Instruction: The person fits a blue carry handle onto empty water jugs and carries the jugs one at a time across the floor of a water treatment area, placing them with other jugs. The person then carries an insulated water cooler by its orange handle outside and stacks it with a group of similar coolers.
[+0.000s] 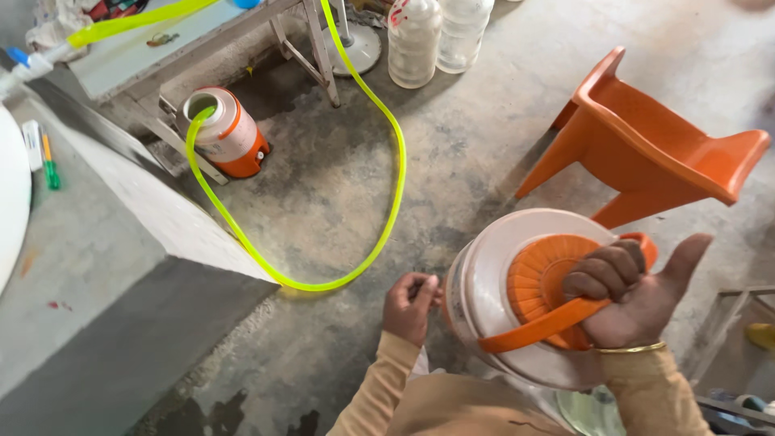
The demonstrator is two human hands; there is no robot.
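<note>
The right hand point(638, 295) curls its fingers round the orange handle point(557, 319) of a white water jug point(492, 282), held above the concrete floor point(452, 161). The left hand point(410, 305) pinches at the jug's lower side. A yellow-green hose point(379, 234) loops nearby.

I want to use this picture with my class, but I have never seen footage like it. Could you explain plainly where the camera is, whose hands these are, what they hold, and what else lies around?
The camera sits on a person's head and looks down, so both hands are that person's own. The right hand grips the orange handle of a white water jug with an orange lid, carried above a concrete floor. The left hand is closed at the jug's side; what it pinches is too small to tell. Farther off, a second jug stands under a metal table, and a yellow-green hose loops across the floor into its open top. An orange plastic chair is to the right, and two clear large bottles stand at the top.
</note>
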